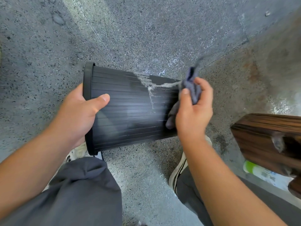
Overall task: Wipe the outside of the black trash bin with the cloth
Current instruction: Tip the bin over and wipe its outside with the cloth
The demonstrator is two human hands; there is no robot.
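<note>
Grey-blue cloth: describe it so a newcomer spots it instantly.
Find the ribbed black plastic trash bin held sideways over the speckled floor. At its narrow base end, the right hand grips the crumpled grey-blue cloth, the only soft fabric touching the bin.

Speckled terrazzo floor, likely home.

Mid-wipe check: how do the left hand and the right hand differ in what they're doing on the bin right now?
The left hand grips the black trash bin at its rim end, thumb across the ribbed side; the right hand holds the grey cloth at the base end. The left hand touches the bin bare; the right hand has cloth between it and the bin. Both hold the bin, which lies sideways above the floor.
</note>
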